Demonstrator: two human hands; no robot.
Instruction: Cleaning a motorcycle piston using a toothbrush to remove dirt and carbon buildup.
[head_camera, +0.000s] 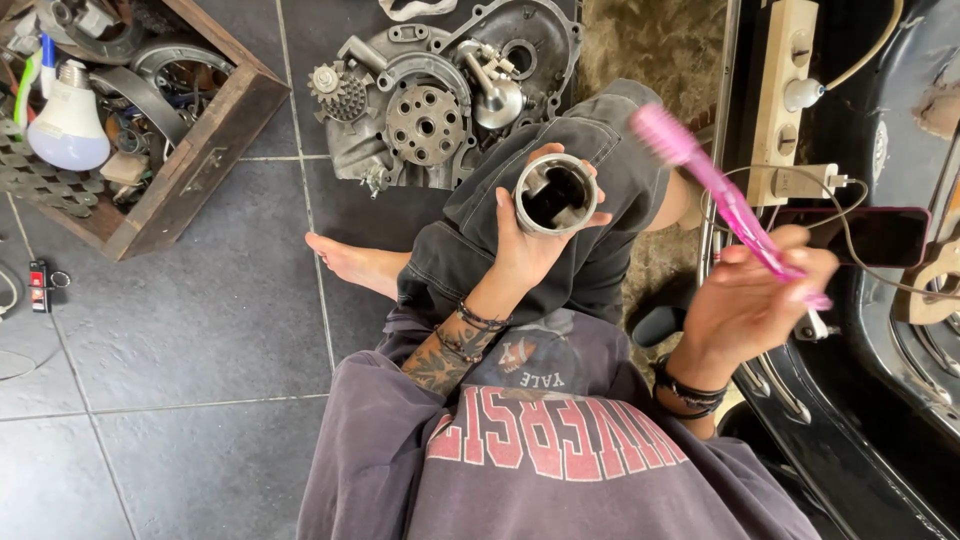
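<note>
My left hand (528, 245) grips a hollow grey metal piston (555, 194), its open end turned up toward me, held above my bent knee. My right hand (752, 295) holds a pink toothbrush (718, 190) by the handle, bristle head pointing up and left, a hand's width to the right of the piston and apart from it. I sit on the floor in dark trousers and a purple sweatshirt, one bare foot (355, 262) resting on the tiles.
A grey engine case with gears (440, 95) lies on the dark tiled floor beyond my knee. A wooden crate (205, 150) of parts and a light bulb (66, 122) stands at top left. At right are a power strip (782, 95), cables, a phone (880, 235) and black bodywork (860, 440).
</note>
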